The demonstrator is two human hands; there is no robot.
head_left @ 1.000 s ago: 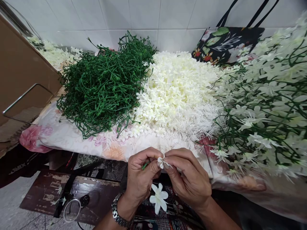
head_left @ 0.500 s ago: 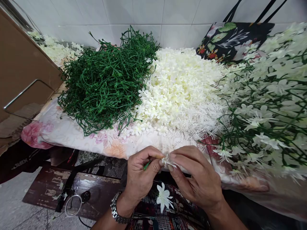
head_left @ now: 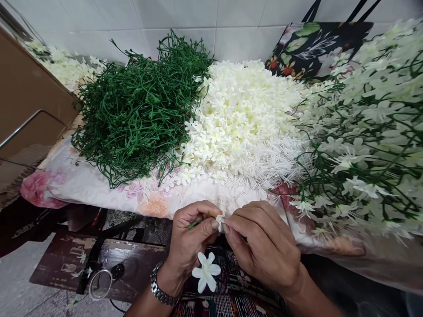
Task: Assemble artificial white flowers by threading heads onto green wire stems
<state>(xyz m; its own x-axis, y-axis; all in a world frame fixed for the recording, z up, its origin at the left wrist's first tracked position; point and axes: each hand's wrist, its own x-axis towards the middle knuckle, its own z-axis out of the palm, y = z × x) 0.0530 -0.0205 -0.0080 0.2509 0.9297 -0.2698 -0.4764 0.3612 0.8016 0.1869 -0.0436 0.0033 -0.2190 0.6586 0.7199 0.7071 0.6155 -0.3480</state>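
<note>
My left hand (head_left: pixel 194 235) is closed in a pinch on an artificial flower stem; a short green piece (head_left: pixel 194 223) shows between thumb and forefinger. At the fingertips sits a small white flower (head_left: pixel 220 222), mostly hidden. My right hand (head_left: pixel 264 242) closes its thumb and fingers on the other side of that flower. Below my left hand, over the patterned cloth on the lap, is an open white artificial flower (head_left: pixel 206 272); whether it joins the held stem cannot be seen. Beyond the hands lie a heap of white blossoms (head_left: pixel 238 114) and white stamens (head_left: pixel 274 165).
A tangle of green plastic stems (head_left: pixel 135 114) lies on the flowered cloth (head_left: pixel 109 198) at left. Assembled white flower sprays (head_left: pixel 373 145) crowd the right. A black floral bag (head_left: pixel 313 50) leans on the tiled wall. Left are a cardboard box (head_left: pixel 36 83) and a dark wooden bench (head_left: pixel 139 257).
The right fingers have moved in closer to the left fingertips, and the thin white strands between them no longer show. The lower flower has swung left and faces upward. The view has shifted slightly.
</note>
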